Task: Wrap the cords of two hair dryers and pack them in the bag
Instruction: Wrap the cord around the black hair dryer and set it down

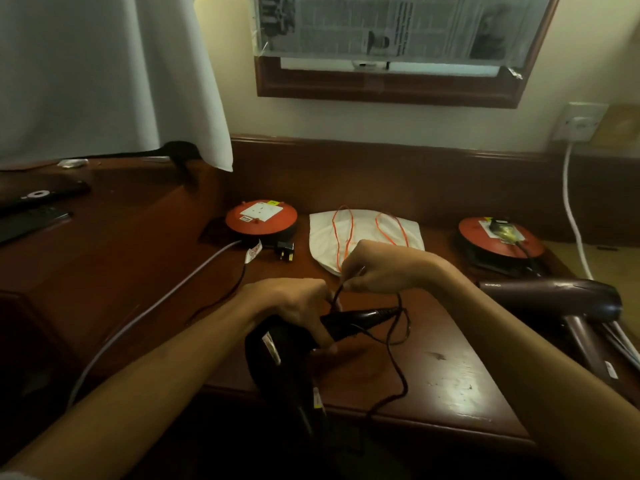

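Nearest me, my left hand [298, 306] grips the black hair dryer [287, 344]; my right hand [377, 268] pinches its cord [394, 341]. Second hair dryer [568, 299] at three o'clock, white bag [363, 233] at twelve.

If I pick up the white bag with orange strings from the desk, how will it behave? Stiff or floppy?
Probably floppy: the white bag lies flat and creased on the desk, like thin cloth. It looks empty, so likely light. Its orange strings lie in loose loops and may dangle or snag.
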The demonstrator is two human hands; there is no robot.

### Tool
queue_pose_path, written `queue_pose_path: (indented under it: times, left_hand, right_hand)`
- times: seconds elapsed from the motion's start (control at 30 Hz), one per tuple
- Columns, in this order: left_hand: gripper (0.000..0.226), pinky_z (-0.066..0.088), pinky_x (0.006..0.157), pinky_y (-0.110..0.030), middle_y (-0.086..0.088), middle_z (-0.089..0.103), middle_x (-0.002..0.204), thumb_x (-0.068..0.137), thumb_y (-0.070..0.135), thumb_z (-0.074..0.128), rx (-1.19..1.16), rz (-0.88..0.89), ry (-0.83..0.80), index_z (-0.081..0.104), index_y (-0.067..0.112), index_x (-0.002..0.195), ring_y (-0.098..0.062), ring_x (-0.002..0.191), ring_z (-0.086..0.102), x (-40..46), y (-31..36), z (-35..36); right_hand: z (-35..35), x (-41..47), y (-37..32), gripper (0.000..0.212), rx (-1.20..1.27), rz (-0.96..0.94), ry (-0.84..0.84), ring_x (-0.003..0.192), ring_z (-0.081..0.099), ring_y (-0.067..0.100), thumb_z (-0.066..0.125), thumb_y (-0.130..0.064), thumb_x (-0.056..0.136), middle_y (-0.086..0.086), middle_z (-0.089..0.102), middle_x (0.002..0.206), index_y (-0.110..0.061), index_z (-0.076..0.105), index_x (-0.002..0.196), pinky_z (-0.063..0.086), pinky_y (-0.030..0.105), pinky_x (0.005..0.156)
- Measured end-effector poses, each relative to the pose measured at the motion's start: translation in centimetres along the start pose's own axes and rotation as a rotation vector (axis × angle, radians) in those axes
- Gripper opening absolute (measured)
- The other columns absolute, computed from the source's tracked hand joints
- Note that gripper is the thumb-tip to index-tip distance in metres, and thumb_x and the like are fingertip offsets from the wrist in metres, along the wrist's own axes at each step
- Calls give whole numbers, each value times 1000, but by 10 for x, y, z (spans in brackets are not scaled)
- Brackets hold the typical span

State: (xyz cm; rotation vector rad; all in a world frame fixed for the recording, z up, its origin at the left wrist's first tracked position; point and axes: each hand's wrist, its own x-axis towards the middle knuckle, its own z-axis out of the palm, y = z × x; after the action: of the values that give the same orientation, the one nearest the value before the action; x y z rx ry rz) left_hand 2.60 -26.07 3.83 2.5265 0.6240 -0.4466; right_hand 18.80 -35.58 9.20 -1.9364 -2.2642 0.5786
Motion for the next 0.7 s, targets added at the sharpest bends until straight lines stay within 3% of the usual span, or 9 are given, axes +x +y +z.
queue_pose_path:
  times: [0.13, 0.2, 0.37, 0.43, 0.53, 0.6, 0.7]
  left_hand:
    - [42, 58, 83, -46, 1, 73, 94, 66, 55, 89, -113, 98, 4, 73, 28, 95, -18, 89, 70, 8, -14, 5]
    - [36, 54, 79, -44, -3, 74, 90, 66, 50, 91, -186, 85, 4, 76, 26, 88, -19, 82, 69, 3, -23, 1]
    - [37, 54, 76, -34, -11, 77, 88, 72, 39, 91, -330, 70, -11, 76, 15, 97, -20, 77, 72, -1, -33, -3]
    - [33, 52, 75, -31, -8, 76, 85, 76, 39, 90, -383, 86, 3, 77, 17, 96, -18, 77, 72, -1, -34, -1]
    - [30, 57, 85, -35, -11, 78, 97, 81, 29, 87, -512, 104, 4, 76, 14, 105, -23, 89, 75, 0, -36, 1]
    - [30, 58, 82, -31, -15, 78, 103, 85, 17, 83, -590, 111, -16, 72, 7, 111, -22, 88, 76, 1, -36, 0]
    - [19, 57, 76, -27, -19, 77, 100, 86, 7, 80, -685, 128, -44, 72, 7, 104, -22, 84, 75, 3, -37, 1]
  right_hand:
    - [28, -10, -23, 20, 86, -133, 53, 71, 63, 7, 62, -13, 97, -2, 73, 84, -9, 80, 105, 49, 21, 62]
    - [45, -20, -15, 17, 204, -160, 95, 62, 59, 10, 64, -11, 96, -1, 71, 76, -8, 81, 99, 46, 23, 56]
    - [84, -37, 13, 14, 574, -27, 244, 53, 52, 7, 69, -19, 95, -1, 64, 64, -12, 80, 91, 41, 26, 52]
    - [104, -41, 14, 23, 559, 39, 369, 49, 50, 5, 70, -27, 95, -6, 61, 57, -13, 77, 79, 40, 26, 50]
    - [133, -44, 5, 41, 600, 125, 529, 47, 44, 6, 66, -36, 96, -8, 53, 50, -13, 66, 63, 37, 33, 50]
    - [144, -44, -2, 51, 739, 105, 543, 49, 44, 13, 61, -43, 96, -4, 51, 51, -3, 63, 64, 35, 33, 51]
    - [142, -44, 0, 53, 900, 87, 531, 53, 48, 15, 62, -47, 90, 1, 56, 55, 1, 66, 67, 38, 28, 55]
